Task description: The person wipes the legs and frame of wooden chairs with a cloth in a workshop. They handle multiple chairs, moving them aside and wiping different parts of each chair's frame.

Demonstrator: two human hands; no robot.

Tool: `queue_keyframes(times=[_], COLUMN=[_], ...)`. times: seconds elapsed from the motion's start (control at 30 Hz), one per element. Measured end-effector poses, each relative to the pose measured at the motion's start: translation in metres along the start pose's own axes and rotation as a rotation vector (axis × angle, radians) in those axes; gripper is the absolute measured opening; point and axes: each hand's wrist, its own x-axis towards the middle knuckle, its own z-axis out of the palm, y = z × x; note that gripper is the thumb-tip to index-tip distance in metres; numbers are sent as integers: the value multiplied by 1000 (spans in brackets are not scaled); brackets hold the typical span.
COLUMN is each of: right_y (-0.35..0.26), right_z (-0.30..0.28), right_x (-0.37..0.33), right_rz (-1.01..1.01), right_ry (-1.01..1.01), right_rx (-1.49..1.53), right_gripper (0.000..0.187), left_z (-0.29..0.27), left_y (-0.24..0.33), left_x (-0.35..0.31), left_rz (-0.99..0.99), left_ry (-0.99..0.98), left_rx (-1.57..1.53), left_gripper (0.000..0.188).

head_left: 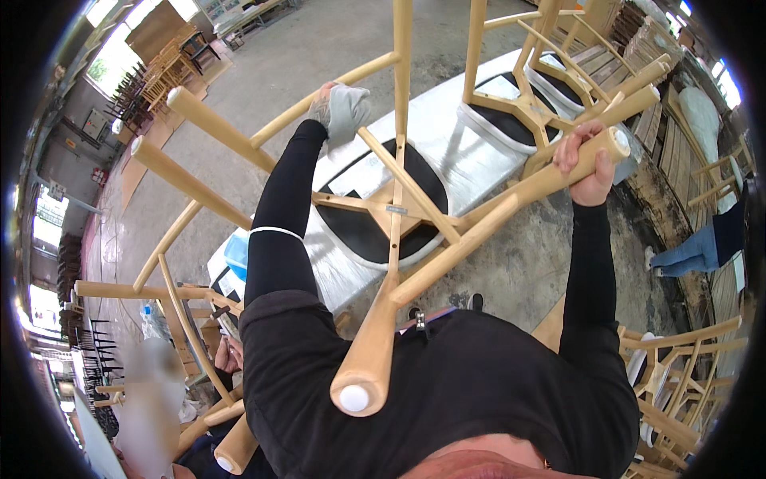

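An upside-down wooden chair (480, 250) stands in front of me, its pale legs raised and tipped with white caps. Its seat underside (415, 188) is black with a light rim, and a wooden cross-frame runs over it. My left hand (322, 102) reaches forward with a grey cloth (348, 116) bunched in it, against a rail (307, 100) of the chair. The cloth covers most of the fingers. My right hand (589, 162) is wrapped around a leg close to its capped end. Another leg (365, 371) points toward my chest.
The chair rests on a long bench wrapped in shiny film (335, 279). More upturned chairs stand farther along it (511, 120) and at lower right (670, 367). At lower left a co-worker's hand (231, 351) is beside another chair. A person in jeans (692, 249) is at right, near stacked boards (654, 136).
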Motion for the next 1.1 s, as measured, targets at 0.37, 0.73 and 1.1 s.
queue_keyframes(times=[0.37, 0.73, 1.1], right_y=[6, 4, 1], right_z=[-1, 3, 3], right_x=[-5, 2, -3], right_rz=[-17, -24, -98], right_ry=[-58, 0, 26], right_rx=[65, -29, -23], right_gripper=[55, 55, 43], left_z=[159, 71, 54], left_y=[208, -3, 226], left_x=[-39, -23, -57], left_rz=[93, 40, 139], left_ry=[243, 106, -115], left_rx=[-558, -1454, -692], left_gripper=[23, 22, 22])
